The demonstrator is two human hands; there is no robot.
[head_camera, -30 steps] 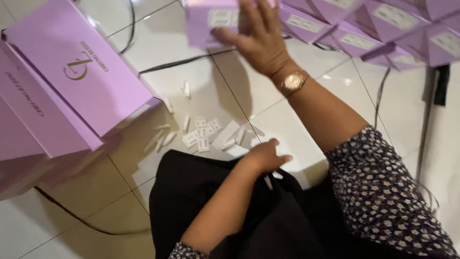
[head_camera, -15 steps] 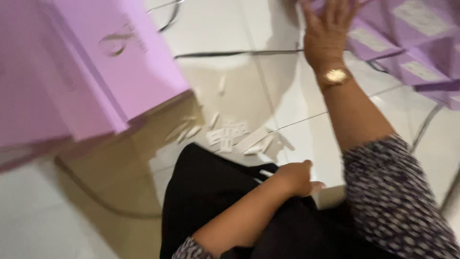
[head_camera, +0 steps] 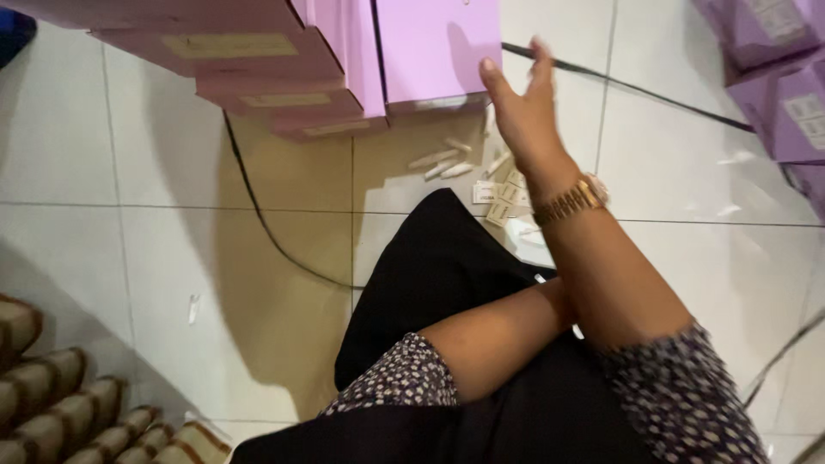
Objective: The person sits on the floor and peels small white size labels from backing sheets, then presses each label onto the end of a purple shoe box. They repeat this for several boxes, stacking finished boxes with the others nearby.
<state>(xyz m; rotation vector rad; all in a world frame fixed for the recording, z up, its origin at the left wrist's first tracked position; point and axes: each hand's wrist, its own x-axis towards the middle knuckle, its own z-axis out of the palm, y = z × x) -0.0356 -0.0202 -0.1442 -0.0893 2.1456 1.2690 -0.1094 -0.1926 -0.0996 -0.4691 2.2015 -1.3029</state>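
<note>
Right hand [head_camera: 522, 112] is raised, fingers spread and holding nothing, just short of the nearest lilac box [head_camera: 438, 51] in the stack ahead. Left hand is hidden behind the right forearm; its state cannot be told. Small paper slips [head_camera: 500, 196] lie below the right wrist. Step judged: reaching for a box; a firm grasp on its edge is needed.

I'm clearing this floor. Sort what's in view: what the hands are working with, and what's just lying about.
In hand:
right hand, open, reaching toward the flat lilac cardboard boxes
small white paper slips

Lying about:
black cable
brown striped mat
stacked purple boxes
</note>
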